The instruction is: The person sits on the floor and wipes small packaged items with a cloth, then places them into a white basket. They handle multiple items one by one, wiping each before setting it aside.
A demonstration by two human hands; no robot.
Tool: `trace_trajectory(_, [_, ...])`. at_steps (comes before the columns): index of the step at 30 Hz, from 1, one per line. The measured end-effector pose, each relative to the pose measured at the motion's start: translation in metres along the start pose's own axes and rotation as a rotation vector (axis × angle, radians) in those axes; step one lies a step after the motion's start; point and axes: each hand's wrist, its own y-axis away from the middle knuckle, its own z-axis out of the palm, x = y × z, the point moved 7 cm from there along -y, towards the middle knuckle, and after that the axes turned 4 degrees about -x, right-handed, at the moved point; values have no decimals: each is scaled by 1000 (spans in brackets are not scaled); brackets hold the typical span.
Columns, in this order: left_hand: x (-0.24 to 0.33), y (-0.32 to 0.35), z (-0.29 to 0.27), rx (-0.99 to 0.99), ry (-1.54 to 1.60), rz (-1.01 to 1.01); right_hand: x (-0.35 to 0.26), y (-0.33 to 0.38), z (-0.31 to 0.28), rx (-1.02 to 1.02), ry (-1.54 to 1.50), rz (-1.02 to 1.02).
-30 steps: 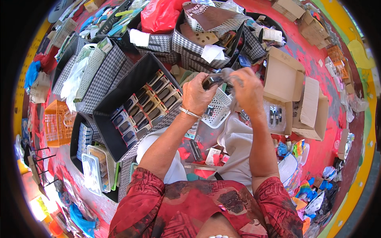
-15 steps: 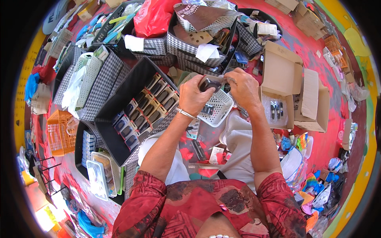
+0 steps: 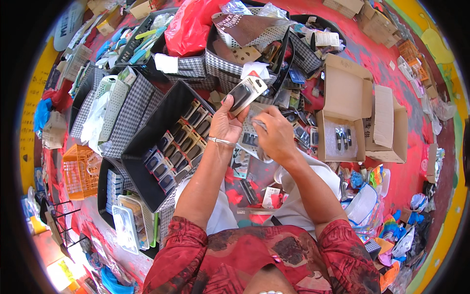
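Observation:
My left hand holds up a blister pack, a dark oval item under clear plastic on a pale card with a hanging slot. Its thumb and fingers grip the lower end, and the pack is tilted up to the right. Beside it, over a white perforated basket, my right hand is closed, with a bit of something greyish at its fingertips that I cannot make out. Small dark pieces lie in the basket. Left of my hands, a black-lined box holds rows of similar packs.
An open cardboard box with black pen-like items stands at the right, near another carton. Houndstooth bins crowd the far side, one under a red bag. An orange basket is at the left.
My left hand has turned palm up, so the pack now shows its card and front. My right hand has moved away from the pack, down and toward the left, over the basket.

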Motion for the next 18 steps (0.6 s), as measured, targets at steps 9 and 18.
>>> trace_trajectory(9, [-23, 8, 11, -126, 64, -94, 44, -29, -15, 45, -687, 352])
trace_trajectory(18, [-27, 18, 37, -457, -772, -174, 60, -33, -34, -121, -433, 381])
